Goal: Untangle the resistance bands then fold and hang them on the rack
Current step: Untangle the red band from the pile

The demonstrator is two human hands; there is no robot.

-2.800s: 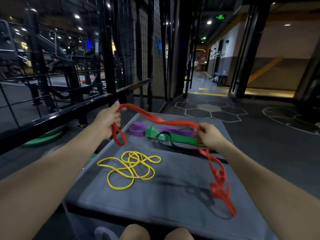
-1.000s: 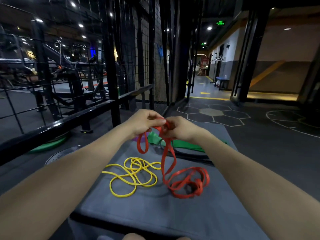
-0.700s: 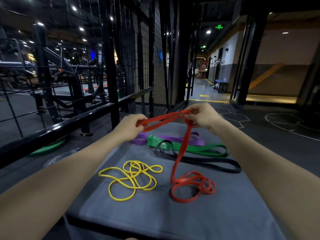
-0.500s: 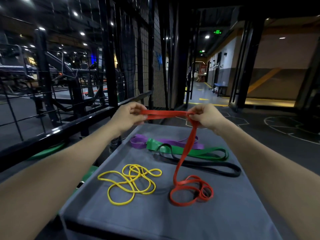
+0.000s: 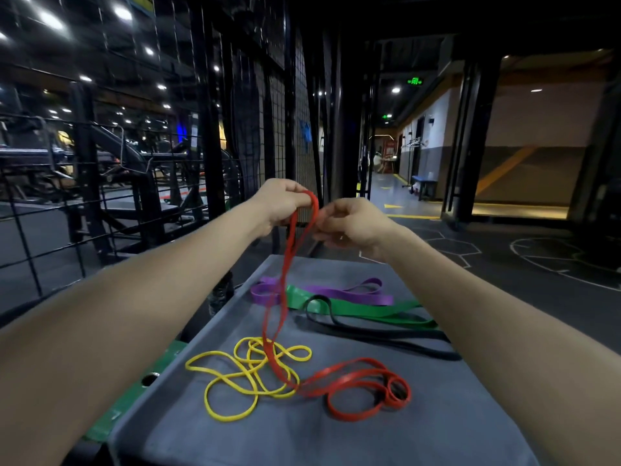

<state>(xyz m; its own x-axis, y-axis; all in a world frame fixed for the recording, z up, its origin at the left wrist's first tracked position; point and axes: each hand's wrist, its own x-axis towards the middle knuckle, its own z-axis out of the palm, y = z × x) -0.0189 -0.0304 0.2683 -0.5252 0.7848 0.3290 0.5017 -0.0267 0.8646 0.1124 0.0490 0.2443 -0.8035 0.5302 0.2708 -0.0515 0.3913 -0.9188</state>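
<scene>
A red band (image 5: 353, 385) hangs from my hands down to the grey padded bench (image 5: 437, 425), where its lower end lies coiled. My left hand (image 5: 280, 205) is raised above the bench's far end and grips the band's top loop. My right hand (image 5: 349, 223) sits close beside it and pinches the same loop. A tangled yellow band (image 5: 235, 381) lies on the bench's left part, with the red band crossing over it. Purple (image 5: 336, 290), green (image 5: 369, 309) and black (image 5: 376, 338) bands lie overlapped at the far end.
A black metal rack with wire mesh (image 5: 208, 129) stands to the left and behind the bench. A green plate (image 5: 134, 398) lies by the bench's left edge. Dark gym floor with white markings (image 5: 537, 264) spreads to the right.
My hands have come together and risen, so the red band's top now forms a narrow hanging loop instead of a stretched horizontal span. Its lower part has slid left over the yellow band.
</scene>
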